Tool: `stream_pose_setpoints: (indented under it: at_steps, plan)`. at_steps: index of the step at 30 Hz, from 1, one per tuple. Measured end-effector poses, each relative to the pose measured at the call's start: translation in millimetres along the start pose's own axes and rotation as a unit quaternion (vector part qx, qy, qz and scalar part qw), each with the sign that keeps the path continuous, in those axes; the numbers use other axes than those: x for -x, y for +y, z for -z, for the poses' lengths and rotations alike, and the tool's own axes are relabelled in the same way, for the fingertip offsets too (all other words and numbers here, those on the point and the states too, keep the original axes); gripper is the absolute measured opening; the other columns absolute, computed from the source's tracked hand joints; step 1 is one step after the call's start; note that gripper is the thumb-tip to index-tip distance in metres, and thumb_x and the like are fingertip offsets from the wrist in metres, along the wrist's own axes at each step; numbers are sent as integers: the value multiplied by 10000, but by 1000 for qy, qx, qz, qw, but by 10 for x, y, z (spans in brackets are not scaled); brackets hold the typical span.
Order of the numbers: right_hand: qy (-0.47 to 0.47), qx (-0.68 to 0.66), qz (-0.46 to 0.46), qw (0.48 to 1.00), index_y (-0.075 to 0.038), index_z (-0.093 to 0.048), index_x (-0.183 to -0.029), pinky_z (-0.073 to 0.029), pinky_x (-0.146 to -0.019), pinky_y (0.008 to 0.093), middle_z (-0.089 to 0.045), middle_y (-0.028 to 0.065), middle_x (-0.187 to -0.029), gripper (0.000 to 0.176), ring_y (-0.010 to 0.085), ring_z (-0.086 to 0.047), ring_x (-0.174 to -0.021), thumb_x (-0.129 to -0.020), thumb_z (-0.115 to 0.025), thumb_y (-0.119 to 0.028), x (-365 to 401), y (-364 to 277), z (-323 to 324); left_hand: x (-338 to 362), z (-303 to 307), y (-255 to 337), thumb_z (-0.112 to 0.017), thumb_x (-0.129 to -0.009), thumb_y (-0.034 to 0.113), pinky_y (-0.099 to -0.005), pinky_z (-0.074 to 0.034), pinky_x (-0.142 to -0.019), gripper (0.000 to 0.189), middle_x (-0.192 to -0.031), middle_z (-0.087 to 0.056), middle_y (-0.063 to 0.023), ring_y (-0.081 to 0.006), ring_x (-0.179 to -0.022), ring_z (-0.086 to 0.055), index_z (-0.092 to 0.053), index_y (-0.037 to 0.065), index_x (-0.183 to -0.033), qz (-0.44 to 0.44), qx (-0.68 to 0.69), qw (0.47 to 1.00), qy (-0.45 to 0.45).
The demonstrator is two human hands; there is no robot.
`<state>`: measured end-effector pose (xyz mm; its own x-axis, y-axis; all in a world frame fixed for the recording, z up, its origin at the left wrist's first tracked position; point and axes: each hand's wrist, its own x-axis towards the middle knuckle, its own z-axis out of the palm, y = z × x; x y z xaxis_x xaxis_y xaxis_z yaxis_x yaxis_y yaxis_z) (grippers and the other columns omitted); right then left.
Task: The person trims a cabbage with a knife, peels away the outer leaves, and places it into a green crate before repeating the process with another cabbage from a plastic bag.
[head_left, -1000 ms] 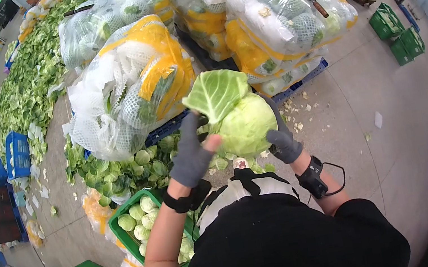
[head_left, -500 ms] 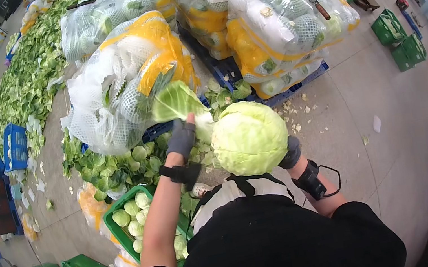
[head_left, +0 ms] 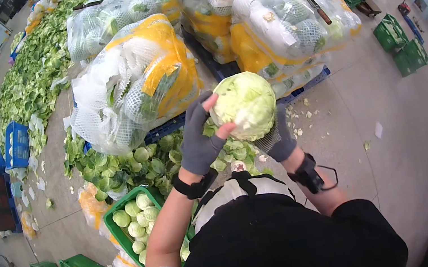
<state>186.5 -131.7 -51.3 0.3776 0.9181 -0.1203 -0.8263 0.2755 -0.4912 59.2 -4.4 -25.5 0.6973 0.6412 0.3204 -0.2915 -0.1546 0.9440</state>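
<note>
Both hands hold one pale green cabbage [head_left: 244,104] up in front of the person's chest, above the floor [head_left: 374,99] and not resting on any surface. The left hand [head_left: 199,139], in a grey glove with bare fingertips, presses against the cabbage's left side; its fingers [head_left: 200,108] are spread wide and curved round the head, with one bare tip at the top and another lower down. The right hand [head_left: 279,140], also in a grey glove, cups the cabbage from below and from the right, and its fingers [head_left: 282,117] curl up along the far side, partly hidden by the head. Each wrist carries a black strap, and the one on the right has a thin cable looped beside it. Directly under the cabbage lies a heap of loose green leaves [head_left: 134,167], running along the edge of a blue pallet [head_left: 167,127]. On the pallet stand big clear bags [head_left: 131,85] stuffed with netted cabbages, and a knife [head_left: 316,7] lies on top of the bag to the right. Down by the left elbow is a green crate [head_left: 147,191] holding small trimmed heads. Further green crates [head_left: 401,40] stand well apart on the right.
</note>
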Motion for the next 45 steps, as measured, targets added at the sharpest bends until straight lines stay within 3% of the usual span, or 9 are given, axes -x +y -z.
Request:
stream_pose_setpoints:
  at_steps: [7, 17, 22, 26, 34, 36, 40, 41, 45]
  plan:
    - [10, 92, 53, 994, -70, -271, -1321, -371, -974, 352, -400, 106, -1270, 749, 222, -430, -1158, -770, -601, -455, -31, -15, 4, 87, -60, 254, -617, -760, 104, -348, -455, -741, 378, -978, -554, -108, -287, -883, -546, -551, 91, -1132, -220, -435, 872, 36]
    - [34, 30, 0, 999, -59, -273, -1320, -368, -968, 353, -411, 99, -1256, 784, 218, -435, -1146, -736, -642, -429, 37, -47, 48, -275, 520, -66, -570, -815, 133, -353, -420, -776, 295, -959, -546, -132, -274, -879, -534, -549, 50, -1097, 83, -293, 944, 129]
    - [14, 175, 26, 984, -51, -252, -1329, -336, -984, 348, -389, 103, -1270, 852, 218, -397, -1173, -689, -689, -406, 6, -47, 9, -97, 85, 364, -576, -811, 170, -344, -375, -886, 426, -1169, -452, -156, -271, -1026, -485, -496, 39, -1208, -169, -374, 902, -133]
    - [9, 202, 29, 979, -53, -236, -1336, -317, -991, 345, -368, 99, -1286, 911, 217, -377, -1185, -645, -713, -406, 78, -117, -154, -36, 124, 268, -650, -729, 142, -348, -460, -719, 464, -976, -517, -99, -283, -836, -524, -522, 104, -1173, -264, -459, 843, -95]
    - [-32, 96, -68, 993, -73, -222, -1358, -285, -1029, 385, -332, 122, -1348, 875, 241, -333, -1242, -702, -638, -474, 185, -6, 153, -315, 724, -253, -551, -813, 193, -407, -461, -700, 325, -956, -545, -174, -348, -855, -555, -515, 63, -1108, 63, -560, 826, 28]
    - [-16, -30, -100, 994, -86, -244, -1359, -259, -1046, 411, -302, 123, -1380, 782, 258, -332, -1248, -785, -483, -559, 171, -29, 257, -254, 870, -246, -538, -826, 280, -418, -444, -787, 411, -1054, -525, -203, -353, -948, -540, -477, 51, -1163, 257, -626, 708, -203]
    - [-182, -159, -119, 963, -91, -285, -1340, -297, -1026, 418, -347, 137, -1351, 640, 254, -393, -1201, -866, -369, -513, 22, -53, 212, -323, 433, 35, -582, -811, 382, -338, -358, -938, 609, -1218, -479, -159, -240, -1090, -496, -409, 5, -1258, 116, -148, 973, -137]
    - [-20, 165, -74, 983, -78, -343, -1295, -369, -975, 401, -420, 141, -1287, 505, 244, -445, -1146, -909, -359, -402, 66, -36, 116, -350, 253, 142, -600, -805, 365, -324, -352, -940, 619, -1221, -485, -130, -197, -1088, -493, -404, -7, -1259, 83, 30, 988, -128]
    - [-108, 134, -7, 985, -65, -384, -1248, -425, -913, 383, -466, 136, -1228, 402, 233, -482, -1095, -919, -387, -294, -37, 62, 60, -404, 3, 515, -624, -783, 268, -277, -383, -880, 509, -1095, -539, -47, -125, -987, -498, -463, 7, -1189, 190, 76, 944, -258]
